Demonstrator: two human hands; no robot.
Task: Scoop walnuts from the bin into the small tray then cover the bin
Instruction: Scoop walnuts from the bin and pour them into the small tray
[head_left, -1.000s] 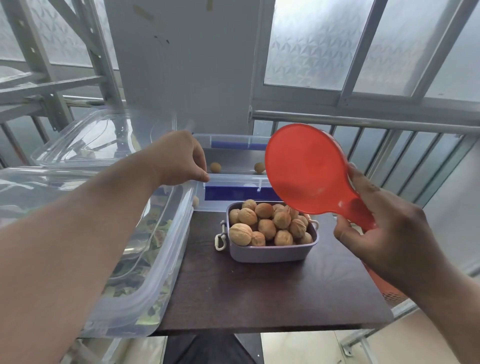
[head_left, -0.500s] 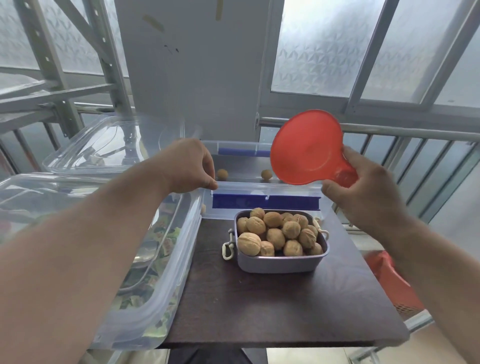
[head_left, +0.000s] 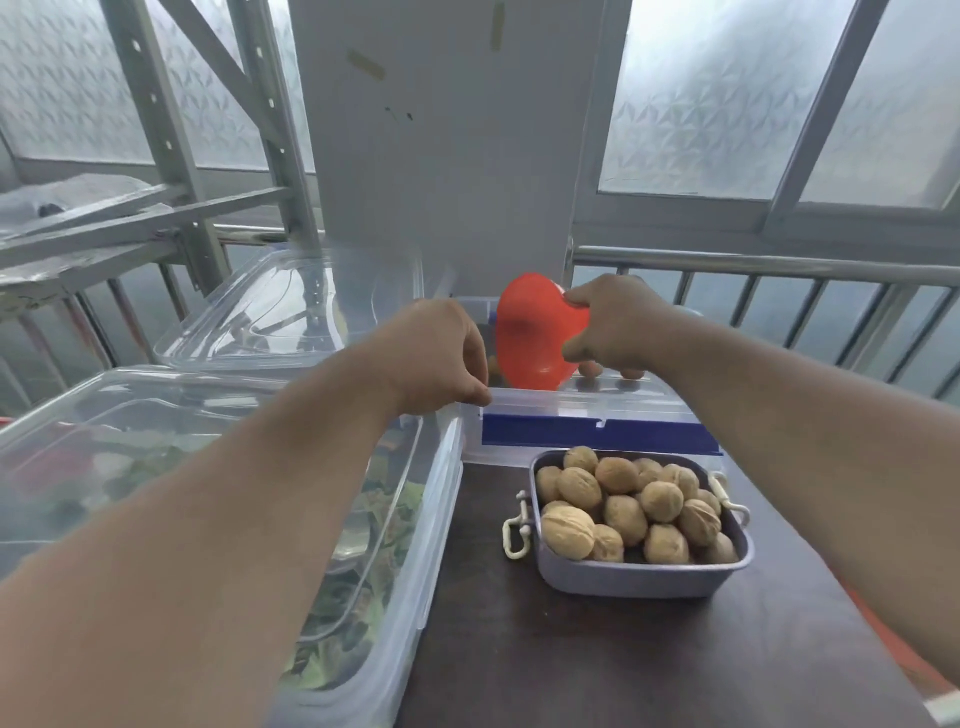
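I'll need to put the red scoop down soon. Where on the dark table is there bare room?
The table is bare in front of the small tray, toward its near edge, and in the strip between the tray and the large clear container. Behind the tray it is crowded: the bin sits right there.

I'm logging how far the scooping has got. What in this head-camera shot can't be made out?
- Walnuts left in the bin: the red scoop and right hand cover most of the inside; only a few show.
- Scoop handle: hidden in the right hand's grip.
- What the left hand holds at the bin's rim: fingers curl out of sight.
- Contents of the large clear container: blurred behind the plastic and the left forearm.
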